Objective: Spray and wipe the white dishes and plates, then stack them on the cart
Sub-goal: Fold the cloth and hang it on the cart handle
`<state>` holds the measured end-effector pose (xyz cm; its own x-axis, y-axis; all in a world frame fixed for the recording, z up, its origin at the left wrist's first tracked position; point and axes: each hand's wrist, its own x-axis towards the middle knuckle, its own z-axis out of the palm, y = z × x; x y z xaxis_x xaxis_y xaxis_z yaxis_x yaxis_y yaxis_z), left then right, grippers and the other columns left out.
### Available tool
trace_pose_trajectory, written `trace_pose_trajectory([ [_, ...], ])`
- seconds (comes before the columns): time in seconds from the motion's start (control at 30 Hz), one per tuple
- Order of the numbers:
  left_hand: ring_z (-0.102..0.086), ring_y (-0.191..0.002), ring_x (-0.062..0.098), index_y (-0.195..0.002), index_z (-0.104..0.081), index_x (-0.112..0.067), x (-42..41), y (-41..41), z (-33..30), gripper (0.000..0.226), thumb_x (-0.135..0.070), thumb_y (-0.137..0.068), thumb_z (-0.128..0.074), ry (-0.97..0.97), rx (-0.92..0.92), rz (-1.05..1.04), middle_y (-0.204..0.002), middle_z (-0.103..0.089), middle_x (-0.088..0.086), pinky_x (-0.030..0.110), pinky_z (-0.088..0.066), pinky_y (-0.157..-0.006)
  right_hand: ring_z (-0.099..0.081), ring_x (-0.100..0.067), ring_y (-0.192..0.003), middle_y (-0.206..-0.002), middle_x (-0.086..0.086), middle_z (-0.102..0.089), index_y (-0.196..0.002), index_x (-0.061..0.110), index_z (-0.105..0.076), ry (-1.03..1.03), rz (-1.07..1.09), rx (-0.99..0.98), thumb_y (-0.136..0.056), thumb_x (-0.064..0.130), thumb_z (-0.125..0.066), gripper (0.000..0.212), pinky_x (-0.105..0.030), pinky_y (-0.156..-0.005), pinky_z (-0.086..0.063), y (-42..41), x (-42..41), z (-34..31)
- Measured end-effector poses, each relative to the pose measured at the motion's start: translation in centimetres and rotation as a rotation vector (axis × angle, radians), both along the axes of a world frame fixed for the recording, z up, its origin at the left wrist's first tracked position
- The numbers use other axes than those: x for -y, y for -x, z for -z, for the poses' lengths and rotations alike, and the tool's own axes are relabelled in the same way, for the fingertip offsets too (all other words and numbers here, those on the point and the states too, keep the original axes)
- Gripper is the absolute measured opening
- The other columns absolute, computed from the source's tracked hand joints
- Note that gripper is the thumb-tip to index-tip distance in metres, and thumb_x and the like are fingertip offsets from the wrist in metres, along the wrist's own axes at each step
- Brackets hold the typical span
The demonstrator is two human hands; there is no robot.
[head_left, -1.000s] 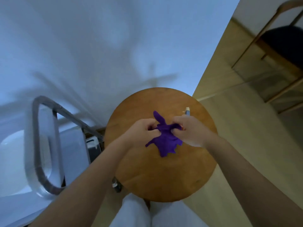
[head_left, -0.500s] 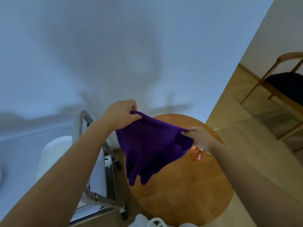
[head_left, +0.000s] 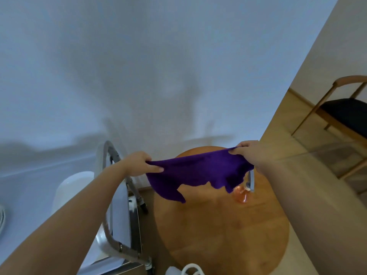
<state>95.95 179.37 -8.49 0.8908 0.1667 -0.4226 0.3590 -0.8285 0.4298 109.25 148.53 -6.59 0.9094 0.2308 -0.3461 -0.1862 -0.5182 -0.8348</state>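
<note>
Dishes (head_left: 73, 187) show only as a white rounded shape at the left, beyond the cart (head_left: 119, 215) rail, and I cannot tell how many there are or how they are stacked. At this moment the work is on the cloth (head_left: 198, 171): it hangs stretched over the round table (head_left: 228, 235), its top edge level, its lower edge ragged and drooping. The left hand (head_left: 139, 163) pinches the left corner between thumb and fingers; the right hand (head_left: 248, 151) pinches the right corner with curled fingers. A spray bottle (head_left: 243, 193) with orange liquid stands on the table, just behind the cloth's right lower edge.

To do this step well, I judge the cloth should be folded into a flat pad, so a clean face meets each dish. Keep the hanging corners clear of the bottle, which looks easy to tip. One hand should end up free for the sprayer, the other holding the pad.
</note>
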Motion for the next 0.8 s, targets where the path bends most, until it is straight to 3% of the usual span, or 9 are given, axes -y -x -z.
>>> trace_pose_trajectory([
  [0.13,-0.066,-0.06,0.006,-0.076,-0.069,-0.016,-0.5,-0.2,-1.2,0.036,-0.052,-0.079,-0.067,0.369,0.02,-0.158,-0.065,-0.07,-0.006,0.018,-0.046,-0.058,-0.064,-0.024,-0.073,-0.08,-0.007,-0.069,-0.075,0.013,-0.069,-0.034,0.044,-0.047,-0.076,0.014,-0.071,0.002,-0.026,-0.053,-0.046,-0.2,0.3,-0.9],
  [0.27,-0.058,-0.061,0.009,-0.069,-0.058,-0.015,-0.8,-0.4,-2.1,0.027,-0.035,-0.086,-0.064,0.684,0.136,-0.333,-0.06,-0.06,-0.007,0.022,-0.045,-0.062,-0.066,-0.029,-0.081,-0.092,-0.015,-0.07,-0.091,0.002,-0.067,-0.052,0.043,-0.196,-0.081,0.007,-0.067,0.012,-0.034,-0.066,-0.053,0.1,0.1,-1.7],
  [0.3,-0.054,-0.061,0.011,-0.068,-0.055,-0.014,-0.5,-0.7,-2.1,0.026,-0.029,-0.088,-0.063,0.686,0.206,-0.4,-0.061,-0.057,-0.004,0.023,-0.045,-0.061,-0.065,-0.028,-0.079,-0.094,-0.016,-0.069,-0.094,0.001,-0.065,-0.088,0.055,-0.272,-0.083,0.005,-0.064,0.013,-0.035,-0.065,-0.053,0.4,-0.3,-1.8],
  [0.37,-0.052,-0.064,0.016,-0.071,-0.056,-0.009,0.9,-1.4,-2.0,0.025,-0.024,-0.09,-0.061,0.509,0.355,-0.472,-0.066,-0.056,0.003,0.026,-0.046,-0.061,-0.063,-0.023,-0.07,-0.085,-0.012,-0.068,-0.091,0.003,-0.061,-0.183,0.098,-0.421,-0.088,0.007,-0.057,0.007,-0.033,-0.061,-0.052,1.5,-1.7,-1.9],
  [0.47,-0.057,-0.076,0.021,-0.086,-0.068,-0.007,4.6,-2.4,-1.9,0.021,-0.027,-0.09,-0.062,0.218,0.432,-0.34,-0.079,-0.061,0.004,0.032,-0.047,-0.074,-0.058,-0.015,-0.052,-0.062,-0.005,-0.062,-0.079,0.008,-0.057,-0.324,0.118,-0.545,-0.091,0.007,-0.049,0.014,-0.025,-0.053,-0.049,3.6,-4.9,-1.5],
  [0.6,-0.055,-0.075,0.013,-0.084,-0.068,-0.019,8.8,-2.6,-1.6,0.013,-0.029,-0.09,-0.062,0.199,0.503,-0.154,-0.071,-0.058,-0.01,0.026,-0.041,-0.068,-0.054,-0.016,-0.049,-0.064,-0.008,-0.057,-0.08,0.005,-0.057,-0.374,0.078,-0.507,-0.093,0.003,-0.043,0.019,-0.018,-0.038,-0.045,6.3,-8.3,-1.2],
  [0.7,-0.056,-0.075,0.005,-0.089,-0.07,-0.023,9.6,-2.4,-1.7,0.013,-0.028,-0.092,-0.058,0.176,0.512,-0.045,-0.074,-0.059,-0.017,0.015,-0.039,-0.065,-0.062,-0.018,-0.046,-0.056,-0.009,-0.064,-0.085,0.0,-0.059,-0.419,0.09,-0.487,-0.094,0.002,-0.042,0.019,-0.022,-0.04,-0.048,7.0,-8.7,-1.3],
  [0.8,-0.054,-0.073,-0.009,-0.097,-0.069,-0.028,9.2,-1.6,-2.2,0.013,-0.023,-0.094,-0.057,0.279,0.465,0.072,-0.076,-0.056,-0.024,0.003,-0.039,-0.066,-0.064,-0.021,-0.047,-0.057,-0.012,-0.065,-0.085,-0.002,-0.057,-0.548,0.172,-0.565,-0.094,-0.003,-0.039,0.02,-0.026,-0.043,-0.052,7.2,-8.2,-1.5],
])
